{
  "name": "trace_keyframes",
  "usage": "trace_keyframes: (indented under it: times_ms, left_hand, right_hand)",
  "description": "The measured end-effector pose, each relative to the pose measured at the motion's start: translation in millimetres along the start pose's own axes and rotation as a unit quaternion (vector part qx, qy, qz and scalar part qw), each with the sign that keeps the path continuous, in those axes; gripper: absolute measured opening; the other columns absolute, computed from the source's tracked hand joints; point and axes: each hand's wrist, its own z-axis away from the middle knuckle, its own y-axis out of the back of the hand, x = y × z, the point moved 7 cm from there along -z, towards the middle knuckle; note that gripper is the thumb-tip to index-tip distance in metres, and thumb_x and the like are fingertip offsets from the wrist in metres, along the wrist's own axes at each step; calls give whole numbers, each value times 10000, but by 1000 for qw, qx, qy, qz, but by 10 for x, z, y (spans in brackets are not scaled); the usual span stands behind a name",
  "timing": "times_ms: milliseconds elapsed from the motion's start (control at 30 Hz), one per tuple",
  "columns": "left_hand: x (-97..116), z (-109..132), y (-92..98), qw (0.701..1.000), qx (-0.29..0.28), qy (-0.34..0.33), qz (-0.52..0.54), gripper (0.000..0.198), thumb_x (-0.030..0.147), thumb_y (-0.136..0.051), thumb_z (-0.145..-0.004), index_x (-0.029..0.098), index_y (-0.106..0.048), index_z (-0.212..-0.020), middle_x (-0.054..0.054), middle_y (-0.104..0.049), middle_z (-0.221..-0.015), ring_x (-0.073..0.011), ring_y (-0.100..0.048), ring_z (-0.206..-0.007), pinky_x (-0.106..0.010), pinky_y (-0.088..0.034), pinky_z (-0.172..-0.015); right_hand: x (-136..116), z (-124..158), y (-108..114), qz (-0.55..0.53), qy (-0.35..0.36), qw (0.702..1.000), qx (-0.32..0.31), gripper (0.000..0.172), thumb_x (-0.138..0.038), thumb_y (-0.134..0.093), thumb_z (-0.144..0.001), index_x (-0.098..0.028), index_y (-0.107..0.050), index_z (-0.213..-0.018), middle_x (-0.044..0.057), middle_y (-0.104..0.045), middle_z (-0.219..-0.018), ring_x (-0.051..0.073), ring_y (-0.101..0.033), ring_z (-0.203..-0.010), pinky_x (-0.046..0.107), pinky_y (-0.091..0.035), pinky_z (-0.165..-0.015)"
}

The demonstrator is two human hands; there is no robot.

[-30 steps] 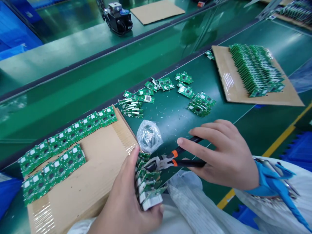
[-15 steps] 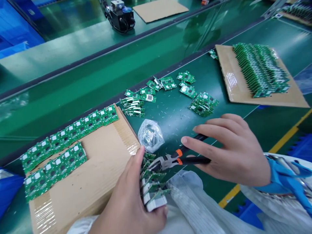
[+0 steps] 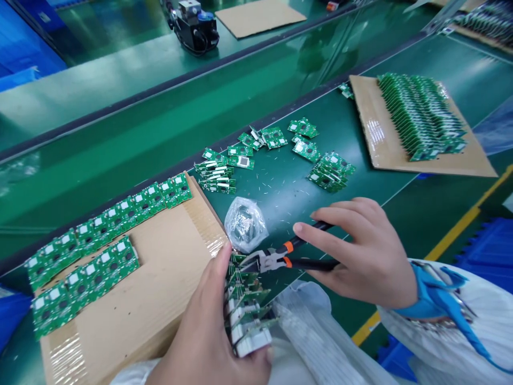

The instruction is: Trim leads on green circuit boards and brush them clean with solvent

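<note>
My left hand (image 3: 208,326) is closed around a stack of small green circuit boards (image 3: 250,299) with white blocks along one side. Thin metal leads stick out between the boards. Black-handled cutting pliers (image 3: 272,260) with orange bands are gripped in my right hand (image 3: 360,251). Their jaws sit at the far end of the stack, among the leads, beside my left fingertips. Whether the jaws touch a lead I cannot make out. Just beyond the stack lies a clear plastic bag (image 3: 246,224) with bits of wire in it.
Rows of circuit boards (image 3: 108,222) lie on a cardboard box (image 3: 160,267) at left. Loose boards (image 3: 331,171) and wire clippings are scattered over the green table (image 3: 280,187). At right, a cardboard sheet (image 3: 372,128) bears upright boards (image 3: 420,117). A black device (image 3: 196,32) stands at the back.
The plier jaws have shifted slightly up and left, toward the far end of the stack, with their handles still apart. My left hand keeps its hold. The whole view has shifted slightly.
</note>
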Motion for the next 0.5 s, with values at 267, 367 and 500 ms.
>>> trace_keyframes:
  times_ms: [267,367,500]
  left_hand:
    - [24,-18,21,1000,12,-3,18,1042,260,-663,-648,348,-39,-1478,-98,-213,-1544,-387,-261,-1380,-575,-352,-1052]
    - [37,-54,12,999,14,-4,28,1038,250,-661,-649,338,-46,-1480,-108,-263,-1524,-384,-302,-1364,-571,-377,-1039]
    - [45,-81,17,999,31,-4,26,1034,226,-660,-644,317,-58,-1481,-119,-311,-1497,-379,-335,-1349,-560,-400,-1027]
  right_hand:
    - [-47,-5,-4,-10,-6,1000,2,394,-266,-646,-740,-214,-540,-1115,103,-600,-926,264,-551,-813,411,-391,-685]
    - [-81,-24,-18,-14,-12,1000,12,385,-241,-644,-730,-207,-557,-1103,99,-601,-922,259,-551,-815,404,-389,-689]
    - [-109,-40,-41,-13,-31,999,22,353,-238,-645,-733,-201,-588,-1080,94,-606,-913,241,-554,-807,386,-394,-689]
